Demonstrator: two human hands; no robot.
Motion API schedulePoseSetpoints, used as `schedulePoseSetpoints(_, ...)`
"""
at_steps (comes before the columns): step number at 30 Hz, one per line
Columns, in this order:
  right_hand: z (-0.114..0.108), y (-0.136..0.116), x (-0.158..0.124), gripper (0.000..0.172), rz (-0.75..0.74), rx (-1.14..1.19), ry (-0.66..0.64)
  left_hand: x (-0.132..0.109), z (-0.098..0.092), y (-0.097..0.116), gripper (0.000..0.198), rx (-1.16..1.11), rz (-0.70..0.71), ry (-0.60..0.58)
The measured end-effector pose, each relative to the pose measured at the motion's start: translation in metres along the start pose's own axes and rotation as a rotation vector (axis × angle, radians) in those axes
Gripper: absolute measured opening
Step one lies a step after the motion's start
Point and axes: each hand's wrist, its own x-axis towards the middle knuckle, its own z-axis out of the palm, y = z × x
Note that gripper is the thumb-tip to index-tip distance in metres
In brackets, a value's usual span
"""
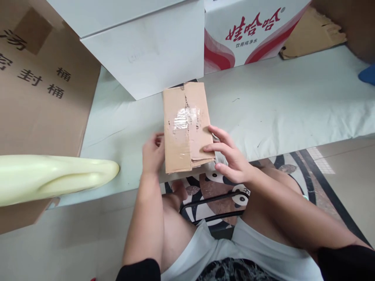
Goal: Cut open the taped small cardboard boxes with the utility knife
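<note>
A small brown cardboard box (pixel 177 146) lies in front of me on the pale green cloth, its top seam torn and crossed by shiny clear tape. At its near right corner, a flap edge stands slightly raised. My left hand (pixel 152 154) is against the box's left side, fingers curled and partly hidden, so what they hold cannot be made out. On the right, my right hand (pixel 233 158) has its fingers spread, with fingertips touching the box's top near the right edge. Under these fingers, a greyish translucent piece shows beside the box; its kind is unclear.
A white box (pixel 164 50) stands directly behind, beside a white and red carton (pixel 246 37). At left are a large printed cardboard carton (pixel 43 113) and a pale yellow, smooth object (pixel 67 175). The cloth-covered surface (pixel 281 101) ends just before my knees. Torn cardboard (pixel 315 33) lies far right.
</note>
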Motion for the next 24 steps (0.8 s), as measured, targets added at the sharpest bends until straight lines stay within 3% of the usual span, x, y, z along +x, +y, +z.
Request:
schedulePoseSetpoints(3, 0.001, -0.001, 0.003, 0.033, 0.012, 0.068, -0.075, 0.004, -0.004, 0.012, 0.038, -0.208, 0.126, 0.171)
schedulePoseSetpoints(5, 0.002, -0.002, 0.004, 0.031, 0.009, 0.11, -0.148, 0.006, -0.008, 0.017, 0.04, -0.322, 0.279, 0.152)
schedulePoseSetpoints(7, 0.002, 0.001, 0.005, 0.027, 0.042, 0.085, -0.168, 0.006, -0.013, 0.018, 0.038, -0.245, 0.403, 0.022)
schedulePoseSetpoints(10, 0.002, 0.012, 0.007, 0.021, 0.245, -0.149, -0.04, 0.006, -0.018, 0.013, 0.031, -0.081, 0.505, -0.072)
schedulePoseSetpoints(13, 0.003, 0.029, 0.011, 0.031, 0.475, -0.485, 0.049, 0.005, -0.018, 0.007, 0.032, -0.095, 0.545, -0.06)
schedulePoseSetpoints(16, 0.007, 0.043, 0.018, 0.045, 0.579, -0.698, -0.046, 0.003, -0.014, 0.007, 0.034, -0.091, 0.548, -0.045)
schedulePoseSetpoints(19, 0.012, 0.049, 0.024, 0.045, 0.622, -0.778, -0.116, -0.003, -0.005, 0.012, 0.038, -0.04, 0.578, -0.011)
schedulePoseSetpoints(24, 0.005, 0.049, 0.029, 0.041, 0.755, -0.757, -0.045, -0.022, 0.022, 0.027, 0.044, 0.212, 0.739, 0.154)
